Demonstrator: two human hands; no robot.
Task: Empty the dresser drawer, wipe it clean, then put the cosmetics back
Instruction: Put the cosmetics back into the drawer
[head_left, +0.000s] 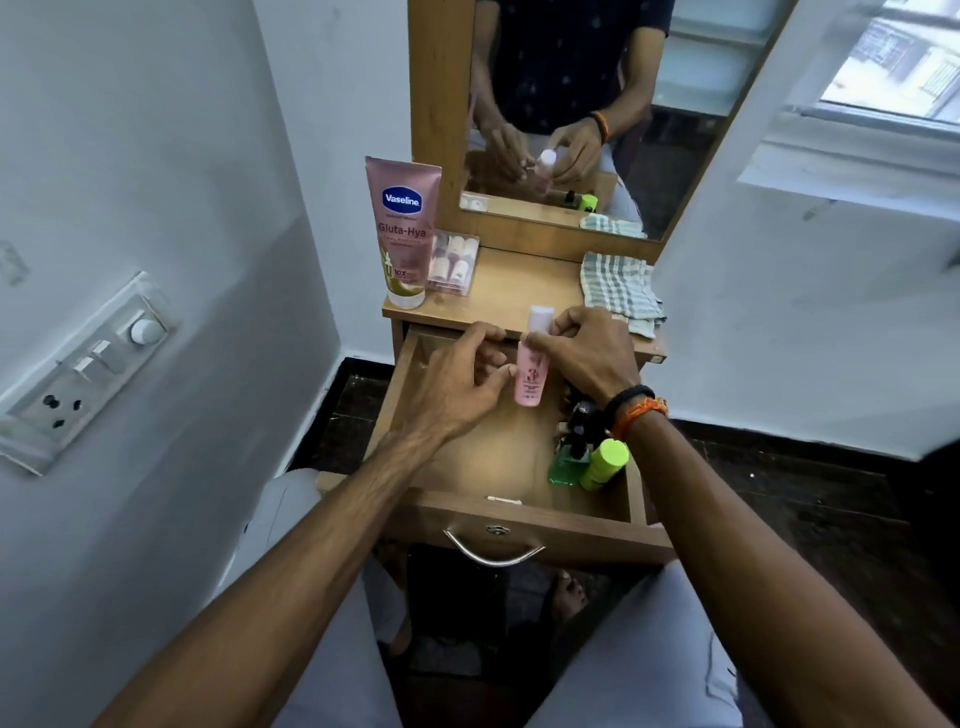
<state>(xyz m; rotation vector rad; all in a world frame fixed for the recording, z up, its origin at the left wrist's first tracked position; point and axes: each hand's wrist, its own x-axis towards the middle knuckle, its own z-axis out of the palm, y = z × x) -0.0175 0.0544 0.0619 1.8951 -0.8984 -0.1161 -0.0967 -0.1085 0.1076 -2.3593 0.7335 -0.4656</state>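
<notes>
The wooden drawer (467, 462) is pulled out below the dresser top. My right hand (587, 353) grips a slim pink bottle (529, 379) with a pale cap, upright over the drawer's back part. My left hand (457, 384) hovers beside it, its fingers loosely bent and touching the bottle's side. In the drawer's right front corner stand a green glass bottle (566, 465), a lime-green capped bottle (605, 462) and dark small bottles (584, 421), partly hidden by my right wrist.
On the dresser top (519, 291) stand a pink Vaseline tube (404, 234) and a clear box of small items (453, 262) at the left, with a checked cloth (621, 291) at the right. A mirror (597, 104) rises behind. White walls flank the dresser.
</notes>
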